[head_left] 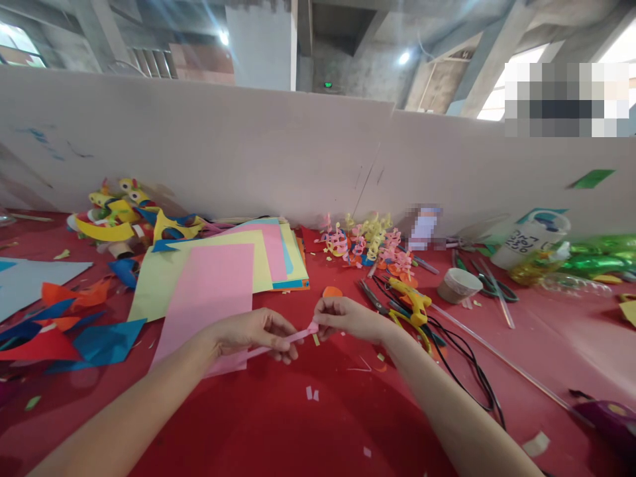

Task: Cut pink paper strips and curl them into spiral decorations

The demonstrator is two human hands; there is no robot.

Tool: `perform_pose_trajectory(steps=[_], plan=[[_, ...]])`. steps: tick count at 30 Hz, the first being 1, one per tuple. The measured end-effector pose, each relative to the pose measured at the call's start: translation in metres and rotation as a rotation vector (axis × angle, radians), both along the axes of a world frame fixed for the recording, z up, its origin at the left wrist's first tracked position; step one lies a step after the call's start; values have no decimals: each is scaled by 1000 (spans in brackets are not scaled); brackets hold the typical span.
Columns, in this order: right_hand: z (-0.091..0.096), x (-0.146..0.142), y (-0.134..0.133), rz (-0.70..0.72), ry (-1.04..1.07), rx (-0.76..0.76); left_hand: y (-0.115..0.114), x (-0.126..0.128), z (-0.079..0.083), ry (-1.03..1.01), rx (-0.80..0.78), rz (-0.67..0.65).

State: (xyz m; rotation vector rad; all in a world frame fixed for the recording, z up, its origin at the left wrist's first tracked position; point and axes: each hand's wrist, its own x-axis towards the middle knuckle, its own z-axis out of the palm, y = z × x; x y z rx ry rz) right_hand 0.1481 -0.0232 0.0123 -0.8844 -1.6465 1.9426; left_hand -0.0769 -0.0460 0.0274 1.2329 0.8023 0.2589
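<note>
A narrow pink paper strip (pixel 257 352) stretches between my two hands above the red table. My left hand (pixel 258 333) pinches the strip along its length, thumb on top. At the strip's other end, my right hand (pixel 340 318) grips a small curled part between thumb and fingertips. Beneath and behind my left hand lies a pink paper sheet (pixel 211 285), on top of a pale yellow sheet (pixel 154 278). An orange paper piece (pixel 332 291) rests just behind my right hand. Small paper scraps (pixel 312 394) are scattered in front.
Curly pink and yellow paper figures (pixel 370 238) stand at the back. Right of my hand are scissors (pixel 375 298), a yellow glue gun (pixel 410 299) with a black cord (pixel 472 361), and a paper cup (pixel 460 285). Coloured cut-outs (pixel 106 344) lie left. A white partition (pixel 223 146) rises behind.
</note>
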Motion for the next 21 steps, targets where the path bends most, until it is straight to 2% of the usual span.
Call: perform_pose_trajectory(steps=[3,8,16,21], plan=[[7,1,-3,60,-44,73,-7,13,3,-42,-38,102],[11,-3,-8,23,-158,240,-16,30,1,27,117,266],[10,-5,-9,-4,-232,309,-17,31,-2,69,149,238],[4,-8,-7,-56,-208,303,-14,30,-7,114,168,302]])
